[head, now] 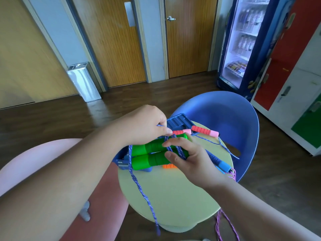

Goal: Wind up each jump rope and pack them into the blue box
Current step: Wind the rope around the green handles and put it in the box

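Jump rope (pixel 149 148), green-handled, is being held just above the bench (pixel 173 192), partly over the blue box (pixel 178 121). Right hand (pixel 189 160) is gripping both handles side by side, fingers curled across the wound blue cord (pixel 142 193). Left hand (pixel 145 126) is pinching the cord; the loose length is trailing off the bench edge.

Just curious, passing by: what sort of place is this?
Probably a shared break room or lounge: a glass-fronted drinks fridge stocked with bottles, red, white and green lockers, and a round pale-green table beside a blue plastic chair.
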A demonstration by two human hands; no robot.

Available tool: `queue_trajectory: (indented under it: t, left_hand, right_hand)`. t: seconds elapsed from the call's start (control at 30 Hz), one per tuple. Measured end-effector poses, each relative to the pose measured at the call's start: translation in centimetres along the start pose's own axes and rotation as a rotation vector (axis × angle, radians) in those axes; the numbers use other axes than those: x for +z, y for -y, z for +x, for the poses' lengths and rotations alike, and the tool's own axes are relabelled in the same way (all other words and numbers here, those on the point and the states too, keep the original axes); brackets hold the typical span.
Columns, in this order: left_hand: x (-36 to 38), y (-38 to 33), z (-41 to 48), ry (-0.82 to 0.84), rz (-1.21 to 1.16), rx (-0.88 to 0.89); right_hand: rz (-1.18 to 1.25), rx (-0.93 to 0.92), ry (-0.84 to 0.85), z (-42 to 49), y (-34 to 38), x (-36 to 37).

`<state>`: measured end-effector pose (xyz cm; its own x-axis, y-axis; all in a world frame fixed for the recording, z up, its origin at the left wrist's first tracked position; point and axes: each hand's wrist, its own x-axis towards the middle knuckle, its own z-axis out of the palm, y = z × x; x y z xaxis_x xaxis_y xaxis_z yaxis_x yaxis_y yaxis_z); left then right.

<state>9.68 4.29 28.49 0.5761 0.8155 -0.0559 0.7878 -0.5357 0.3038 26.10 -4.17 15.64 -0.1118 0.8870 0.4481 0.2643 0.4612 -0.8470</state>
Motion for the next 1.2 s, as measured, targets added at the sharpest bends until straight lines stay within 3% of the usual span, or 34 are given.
queue_trajectory:
  t: [0.17, 0.47, 0.7, 0.77, 0.83, 1.0, 1.2]
  left_hand:
    - [0.3, -0.7, 0.2, 0.004, 0.113, 0.03]
    - [-4.4, 0.0, 1.1, 0.027, 0.138, 0.182]
    - [0.0, 2.3, 2.6, -0.131, -0.264, 0.199]
    - [5.7, 6.3, 4.2, -0.092, -0.406, -0.001]
    - [11.3, 7.9, 3.9, -0.08, -0.445, -0.258]
    - [13.0, -4.4, -2.2, -0.176, -0.69, -0.095]
    - [9.9, -4.9, -3.1, -0.204, -0.839, -0.047]
  right_hand:
    - [0.057, 0.212, -0.026, 0.1, -1.0, -0.9]
    - [0.165, 0.28, -0.016, -0.4, -0.7, -1.9]
    - [0.623, 0.349, -0.08, -0.4, 2.3, -1.5]
    - [0.687, 0.345, -0.147, 0.5, 3.1, -2.0]
    - [0.676, 0.35, -0.231, 2.0, 3.6, -2.7]
    - [0.514, 0.382, -0.379, 5.2, 2.7, -3.4]
    - [0.193, 0.331, -0.323, 4.5, -1.6, -3.4]
